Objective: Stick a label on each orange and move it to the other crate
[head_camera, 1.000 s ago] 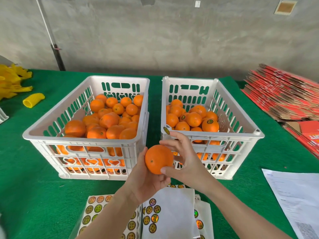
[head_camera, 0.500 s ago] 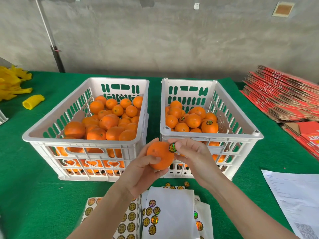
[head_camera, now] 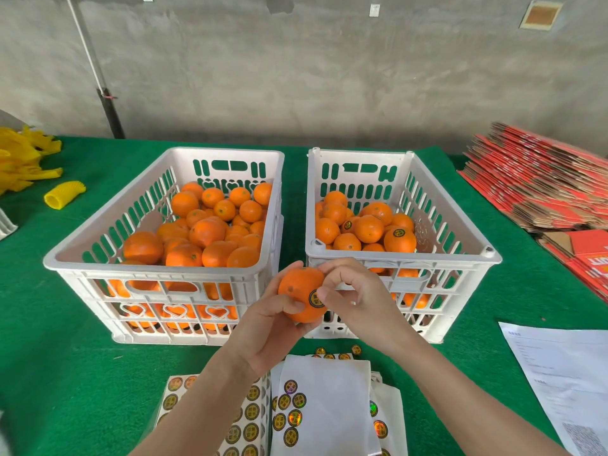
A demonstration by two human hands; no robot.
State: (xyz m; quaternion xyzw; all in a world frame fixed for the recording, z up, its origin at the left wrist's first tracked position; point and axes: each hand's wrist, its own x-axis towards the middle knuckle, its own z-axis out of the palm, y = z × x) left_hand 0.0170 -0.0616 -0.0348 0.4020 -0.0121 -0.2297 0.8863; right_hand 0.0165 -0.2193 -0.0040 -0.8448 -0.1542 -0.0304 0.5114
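**Label going on; most of the fruit not yet done**

Low in the middle of the frame, just in front of the gap between the two crates, one orange [head_camera: 297, 291] is held up above the bench [head_camera: 65, 373]. The left hand [head_camera: 263, 337] cups it from below and behind, its grip closed around the fruit. The right hand [head_camera: 358, 301] has curled fingers on the top of the orange, and its thumb presses a round label [head_camera: 314, 299] onto the side, so this grip also pinches the orange.

As for progress, the right crate [head_camera: 401, 260] holds a shallow heap, and at least two of its oranges show labels. The left crate [head_camera: 158, 271] is piled higher and no labels show there. By that reckoning a good deal more than half the job is left. This orange needs only its label pressed flat and a short lift.

The near rim of the right crate stands just behind the right hand and must be cleared on the way in. There is plenty of open room inside that crate, mostly along its near and right sides. Label sheets [head_camera: 250, 419] lie under the forearms at the bottom of the frame. A sheet of paper [head_camera: 559, 373] lies at the lower right, well apart from the hands.
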